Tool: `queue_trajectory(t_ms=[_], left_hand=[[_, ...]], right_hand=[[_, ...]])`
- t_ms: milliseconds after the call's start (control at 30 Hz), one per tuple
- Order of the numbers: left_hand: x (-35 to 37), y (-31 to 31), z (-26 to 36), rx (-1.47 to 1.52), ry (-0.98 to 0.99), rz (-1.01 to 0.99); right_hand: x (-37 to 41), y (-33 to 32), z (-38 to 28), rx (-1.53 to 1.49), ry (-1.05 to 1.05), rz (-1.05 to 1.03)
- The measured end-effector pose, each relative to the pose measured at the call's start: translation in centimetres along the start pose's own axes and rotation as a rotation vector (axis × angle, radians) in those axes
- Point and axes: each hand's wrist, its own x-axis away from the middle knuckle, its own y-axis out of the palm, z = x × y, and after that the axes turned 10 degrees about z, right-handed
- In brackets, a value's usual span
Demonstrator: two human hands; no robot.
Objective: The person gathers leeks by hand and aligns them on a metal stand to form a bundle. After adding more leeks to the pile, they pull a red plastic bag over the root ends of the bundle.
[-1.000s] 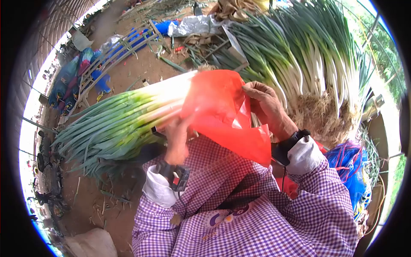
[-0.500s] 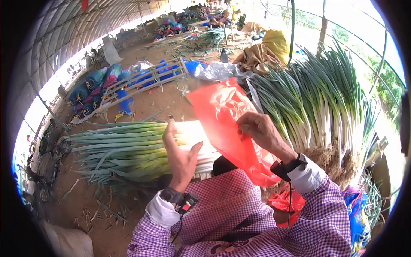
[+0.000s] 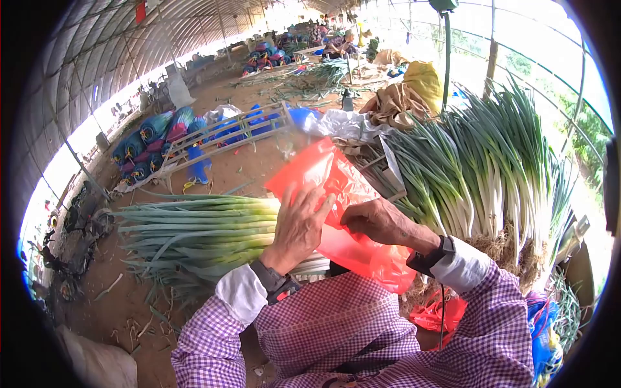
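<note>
A sheet-like red plastic bag (image 3: 333,171) lies over the white ends of a bundle of green onions (image 3: 207,226), whose green leaves stretch left. My left hand (image 3: 299,223) rests on the bag's left part above the bundle, fingers stretched and apart. My right hand (image 3: 381,223) is closed, pinching the bag near its middle between thumb and fingers. Red film shows below both hands and covers the stems' white part.
Tall green onions with roots (image 3: 495,174) lean upright at the right. Crumpled red plastic (image 3: 440,313) lies below them. A wooden rack (image 3: 226,132) and wrapped bundles (image 3: 155,132) lie on the soil at the back left. A person (image 3: 346,45) sits far back.
My left hand has moved right from the onion stems onto the red bag. The bag has come left over the white ends, and my right hand has shifted slightly left and down.
</note>
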Motion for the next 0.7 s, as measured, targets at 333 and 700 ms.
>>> queue_trajectory(t_ms=[333, 700], left_hand=[[1.6, 1.4, -0.1, -0.026, -0.034, 0.055], [0.3, 0.9, 0.1, 0.043, -0.123, -0.076]], right_hand=[[0.2, -1.2, -1.1, 0.017, 0.131, 0.029], [2.8, -0.3, -1.8, 0.266, 0.260, 0.014]])
